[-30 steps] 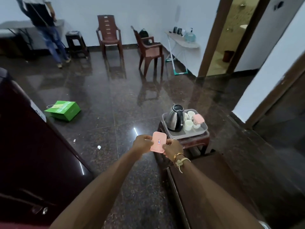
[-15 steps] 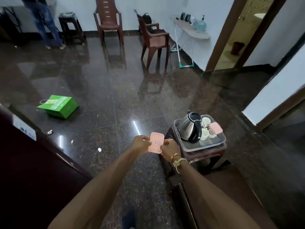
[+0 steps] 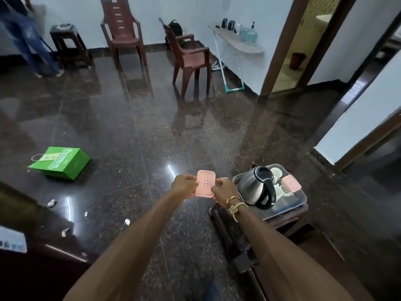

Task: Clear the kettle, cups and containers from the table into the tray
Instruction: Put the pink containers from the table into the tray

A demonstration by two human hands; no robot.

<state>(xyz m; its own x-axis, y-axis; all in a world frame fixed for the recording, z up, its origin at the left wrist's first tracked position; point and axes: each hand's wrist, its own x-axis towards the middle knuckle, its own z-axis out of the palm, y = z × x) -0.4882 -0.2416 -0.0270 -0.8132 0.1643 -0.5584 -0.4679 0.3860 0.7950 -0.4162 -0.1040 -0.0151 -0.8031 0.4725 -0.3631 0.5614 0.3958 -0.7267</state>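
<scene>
The left hand and right hand pinch the container by its long sides, just below the frame's centre, with its long axis running up the frame. The tray lies just right of the hands and carries the kettle, cups and a second container. The right hand is nearer it, so the move is likely a short carry rightward, past the kettle.

The left grip and right grip pinch a pink lidded container by its side edges, above the floor. Just to its right, a tray on a small dark tabletop holds a steel kettle, white cups and a second pink container.
</scene>
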